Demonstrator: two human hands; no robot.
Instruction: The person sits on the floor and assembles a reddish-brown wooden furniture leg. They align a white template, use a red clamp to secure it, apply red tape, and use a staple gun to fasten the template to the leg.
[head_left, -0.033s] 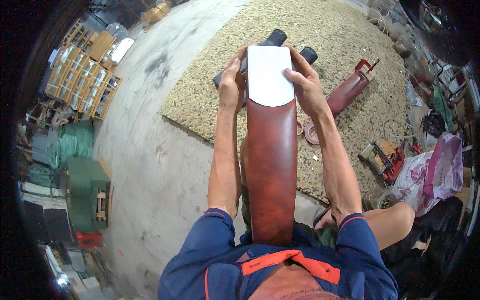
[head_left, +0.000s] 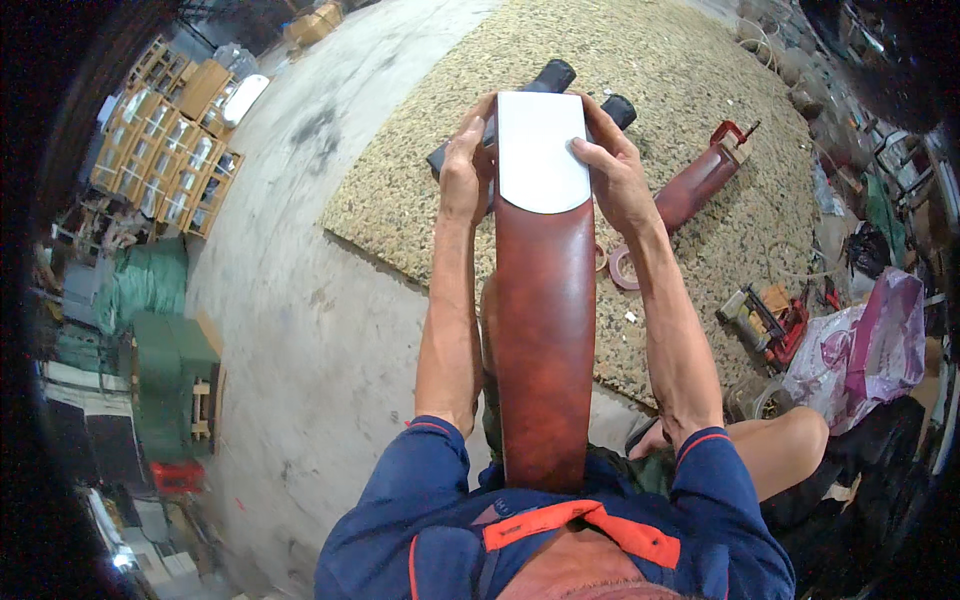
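A long reddish-brown padded panel [head_left: 545, 340], leathery in look, reaches from my lap out between my arms. Its far end carries a flat white plate [head_left: 543, 155] with a rounded near edge. My left hand [head_left: 466, 165] is closed round the left side of that far end, fingers hidden behind it. On the opposite edge my right hand [head_left: 618, 165] grips too, its thumb resting on the white plate's edge. Beyond the panel lie black rolls or tubes [head_left: 550, 78], partly hidden. A similar brown panel [head_left: 695, 185] with a red clamp [head_left: 735, 132] at its end rests to the right.
A speckled foam mat [head_left: 400, 220] covers the floor ahead. Rolls of tape [head_left: 625, 268] lie on it by my right forearm. At the right are red clamps and tools [head_left: 768, 320] and a pink-and-white plastic bag [head_left: 860, 340]. Wooden crates [head_left: 165, 150] and a green box-like object [head_left: 170, 385] stand left.
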